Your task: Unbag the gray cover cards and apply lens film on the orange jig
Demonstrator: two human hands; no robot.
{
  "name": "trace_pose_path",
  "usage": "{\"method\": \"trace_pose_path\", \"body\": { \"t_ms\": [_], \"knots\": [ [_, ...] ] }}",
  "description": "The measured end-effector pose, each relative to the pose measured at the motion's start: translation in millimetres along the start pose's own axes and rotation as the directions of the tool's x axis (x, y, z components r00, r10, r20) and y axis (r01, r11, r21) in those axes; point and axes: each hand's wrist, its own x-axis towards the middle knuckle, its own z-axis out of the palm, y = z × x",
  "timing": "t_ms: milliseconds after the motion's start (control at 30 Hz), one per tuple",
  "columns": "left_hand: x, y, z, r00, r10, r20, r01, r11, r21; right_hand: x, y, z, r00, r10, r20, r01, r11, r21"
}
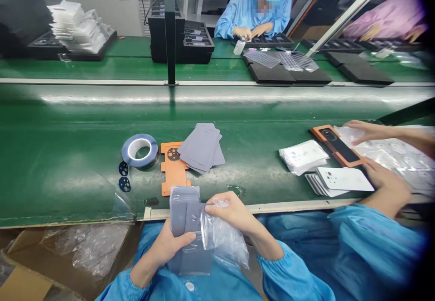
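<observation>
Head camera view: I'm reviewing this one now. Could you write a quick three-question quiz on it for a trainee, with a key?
1. The wearer's left hand holds a grey sheet stack. What does the right hand pinch?
A) a black tray
B) clear plastic wrapping
C) a white panel
2. True or false: in the picture, the tape roll lies left of the fanned grey sheets.
3. How many dark camera-cutout pieces lie just below the tape roll in the picture?

Key: 1. B; 2. true; 3. two.
</observation>
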Motion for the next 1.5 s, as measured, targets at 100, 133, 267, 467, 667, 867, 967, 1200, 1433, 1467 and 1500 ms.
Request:
{"method": "trace_pose_path", "body": {
  "t_ms": [100,133,267,467,667,867,967,1200,1433,1467,1500],
  "knots": [
    [0,-1,-1.0,1.000,0.027,-0.001,-0.027,1.000,-0.010,12,-21,-17,0.999,-0.044,-0.004,0.044,0.998,-0.035],
    [0,-1,-1.2,1.000,0.022,0.002,-0.021,0.999,-0.036,17,-29,-25,0.998,-0.067,-0.021,0.067,0.997,-0.026],
    [-2,4,-2.2,0.999,-0.041,0.033,0.046,0.980,-0.194,52,-65,-71,0.966,-0.114,-0.234,0.118,0.993,0.004],
    [-4,21,-7.2,0.996,-0.008,-0.090,-0.010,0.979,-0.203,123,-104,-127,0.884,-0.063,-0.463,0.025,0.996,-0.087],
    [1,28,-11.7,0.989,0.081,-0.121,-0.107,0.970,-0.219,108,-110,-137,0.826,-0.145,-0.544,-0.017,0.959,-0.282],
    [17,30,-7.5,0.996,0.082,-0.034,-0.088,0.970,-0.227,27,-81,-81,0.937,-0.170,-0.306,0.032,0.911,-0.410],
    [25,32,1.4,0.997,0.073,0.001,-0.072,0.980,-0.183,6,-57,-31,0.980,-0.125,-0.156,0.075,0.953,-0.295],
    [25,28,10.8,0.998,0.055,-0.023,-0.059,0.977,-0.205,-4,-9,-1,0.949,-0.260,-0.176,0.256,0.966,-0.044],
    [16,35,10.5,0.990,-0.111,-0.083,0.078,0.943,-0.324,-14,4,-53,0.937,-0.220,-0.270,0.180,0.969,-0.167],
    [16,35,10.8,0.992,-0.085,-0.091,0.056,0.957,-0.285,-13,1,-52,0.949,-0.218,-0.228,0.169,0.961,-0.217],
    [16,33,11.3,0.993,-0.054,-0.105,0.027,0.970,-0.241,-12,-2,-47,0.960,-0.215,-0.179,0.169,0.956,-0.241]
  ]
}}
